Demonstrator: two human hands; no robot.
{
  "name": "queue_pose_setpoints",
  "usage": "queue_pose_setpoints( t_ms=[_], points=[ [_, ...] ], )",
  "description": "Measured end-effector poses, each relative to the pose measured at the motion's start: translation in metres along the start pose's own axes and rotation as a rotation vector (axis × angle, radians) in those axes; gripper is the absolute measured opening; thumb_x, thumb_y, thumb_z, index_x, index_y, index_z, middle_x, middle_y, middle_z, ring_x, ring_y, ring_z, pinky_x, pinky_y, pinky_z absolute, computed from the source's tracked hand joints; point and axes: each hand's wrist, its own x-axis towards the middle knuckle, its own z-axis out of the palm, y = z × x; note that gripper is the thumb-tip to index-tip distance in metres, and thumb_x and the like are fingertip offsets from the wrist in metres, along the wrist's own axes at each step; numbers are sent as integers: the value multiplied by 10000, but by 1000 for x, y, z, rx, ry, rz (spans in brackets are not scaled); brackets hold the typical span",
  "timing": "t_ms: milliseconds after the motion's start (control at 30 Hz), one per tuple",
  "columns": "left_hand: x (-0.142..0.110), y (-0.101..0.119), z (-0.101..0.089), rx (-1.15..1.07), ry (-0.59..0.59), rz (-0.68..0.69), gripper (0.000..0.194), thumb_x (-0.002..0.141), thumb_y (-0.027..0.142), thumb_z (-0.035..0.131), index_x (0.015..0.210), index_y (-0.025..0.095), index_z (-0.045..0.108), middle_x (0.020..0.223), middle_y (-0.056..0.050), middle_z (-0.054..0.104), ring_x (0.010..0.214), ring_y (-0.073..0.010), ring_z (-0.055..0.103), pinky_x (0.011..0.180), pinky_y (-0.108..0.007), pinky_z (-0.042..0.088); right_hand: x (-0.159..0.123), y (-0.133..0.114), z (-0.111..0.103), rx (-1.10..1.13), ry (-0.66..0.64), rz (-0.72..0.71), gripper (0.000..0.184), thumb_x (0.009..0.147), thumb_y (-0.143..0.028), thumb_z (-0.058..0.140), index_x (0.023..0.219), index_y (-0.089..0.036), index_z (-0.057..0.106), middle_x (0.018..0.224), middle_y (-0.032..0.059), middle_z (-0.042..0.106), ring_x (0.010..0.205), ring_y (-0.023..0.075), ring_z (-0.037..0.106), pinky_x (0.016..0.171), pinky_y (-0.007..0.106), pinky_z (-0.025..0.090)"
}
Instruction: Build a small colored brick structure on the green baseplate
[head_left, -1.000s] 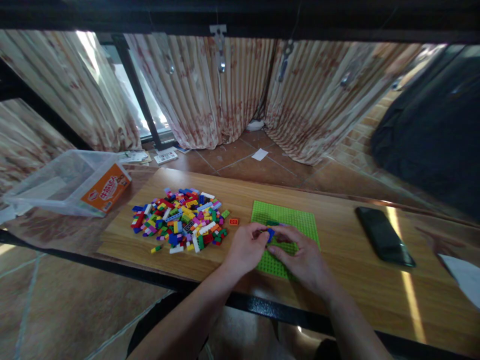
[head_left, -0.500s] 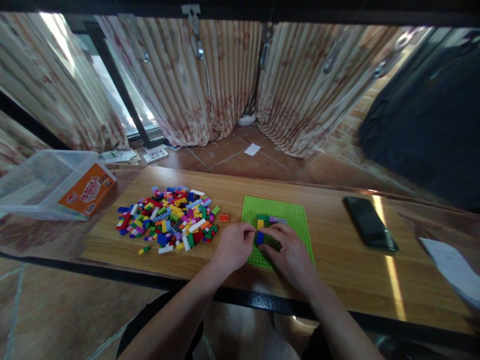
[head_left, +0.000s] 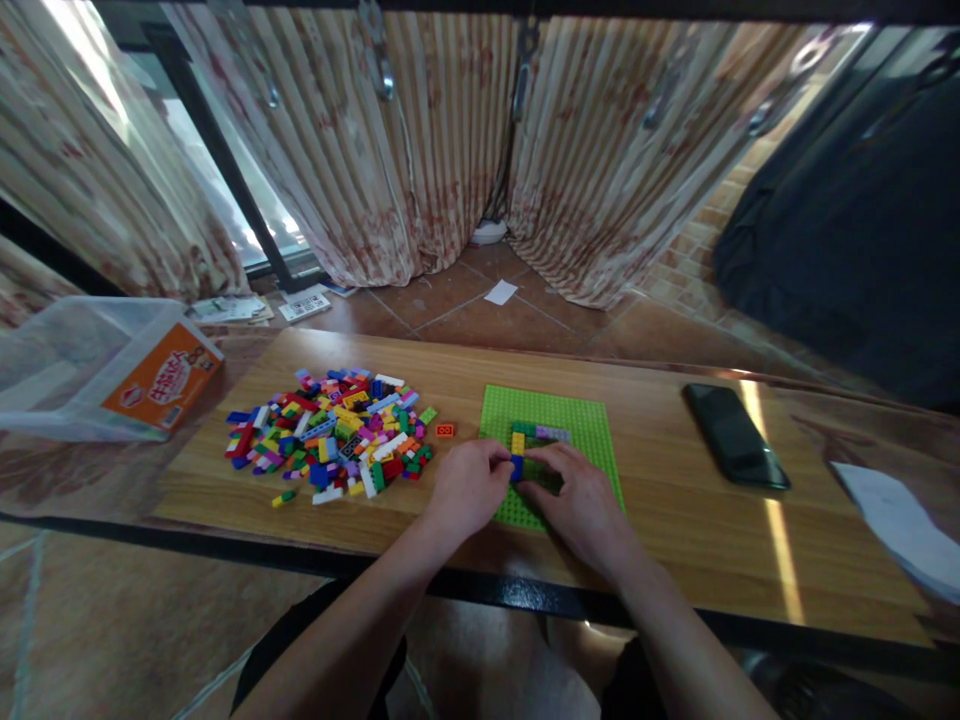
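Note:
A blue toy brick point(head_left: 517, 467) sits on the green baseplate point(head_left: 592, 420), directly in front of a yellow brick point(head_left: 518, 442). Behind them a green brick point(head_left: 523, 429) and a lilac-grey brick point(head_left: 553, 434) form a row running right. My left hand point(head_left: 472, 485) is closed, its thumb and forefinger pressed to the blue brick's left side. From the right, my right hand point(head_left: 581, 500) curves its fingers round the same brick, thumb near its front and forefinger by its back end. Part of the plate is hidden under my hands.
Left of the plate lies a heap of mixed bricks point(head_left: 330, 430), with one orange brick point(head_left: 445, 431) between. A clear plastic bin point(head_left: 90, 350) stands at the far left. To the right are a black phone point(head_left: 735, 435) and white paper point(head_left: 900, 525).
Both hands have lowered the blue brick from above the plate to a spot against the yellow brick. My left fingers have closed in on it again. The view has shifted somewhat.

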Motion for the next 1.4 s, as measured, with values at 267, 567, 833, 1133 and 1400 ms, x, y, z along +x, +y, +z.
queue_pose_setpoints(
  t_ms=[267,567,833,1133,1400],
  points=[
    [2,4,1,50,21,-34,164,841,237,597,852,187,752,839,-54,757,777,-186,677,676,-266,465,1,2,-1,-25,9,-13,117,836,-231,648,928,-210,718,989,63,670,969,222,625,880,373,480],
    [4,7,3,67,38,-103,164,814,256,614,843,201,765,847,-53,762,779,-195,680,665,-274,465,1,0,0,-36,-3,-41,120,848,-209,630,883,-218,745,993,67,670,958,218,625,880,374,483],
    [6,9,1,76,20,-132,165,808,256,615,833,204,770,865,-62,763,791,-199,680,670,-276,467,8,0,-1,22,-3,-34,214,888,-224,556,795,-214,749,926,60,692,873,189,643,822,337,490],
    [9,7,1,63,17,-136,152,781,231,614,757,205,762,812,-52,754,757,-192,665,637,-273,450,20,-4,0,0,-5,113,208,823,-201,586,694,-208,749,824,46,715,788,182,655,728,305,457],
    [13,14,-2,140,-19,-133,153,768,203,613,753,204,765,770,-52,746,722,-183,655,638,-268,457,24,-2,-1,-29,-31,93,216,786,-182,577,653,-208,745,768,35,726,739,177,654,680,284,455]
  ],
)
